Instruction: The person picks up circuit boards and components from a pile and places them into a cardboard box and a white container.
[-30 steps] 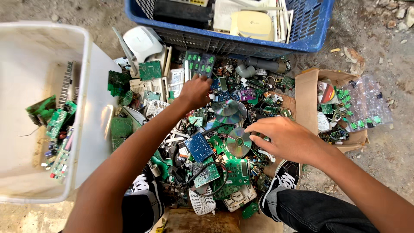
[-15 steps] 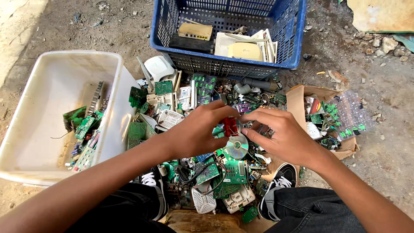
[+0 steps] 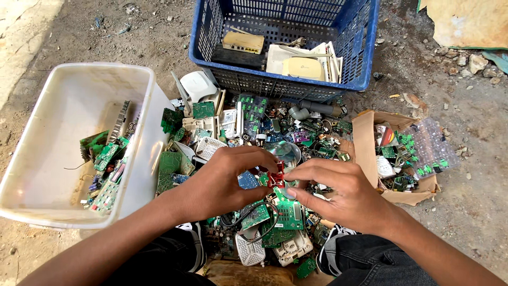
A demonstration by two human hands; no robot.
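Note:
A small red part (image 3: 275, 178) is pinched between the fingertips of both hands, just above a heap of green circuit boards (image 3: 275, 217). My left hand (image 3: 225, 180) grips it from the left, my right hand (image 3: 338, 190) from the right. A shiny disc (image 3: 286, 151) lies on the heap just beyond the red part. Whether the right hand also holds something under its fingers is hidden.
A white plastic tub (image 3: 63, 137) at the left holds a few circuit boards. A blue crate (image 3: 360, 63) at the top holds routers and cream boxes. A torn cardboard box (image 3: 365, 143) at the right holds boards and clear plastic. My shoes show beneath the heap.
My left hand came back from the far side of the heap and met the right hand. Both now hold the red part. The view tilted slightly downward.

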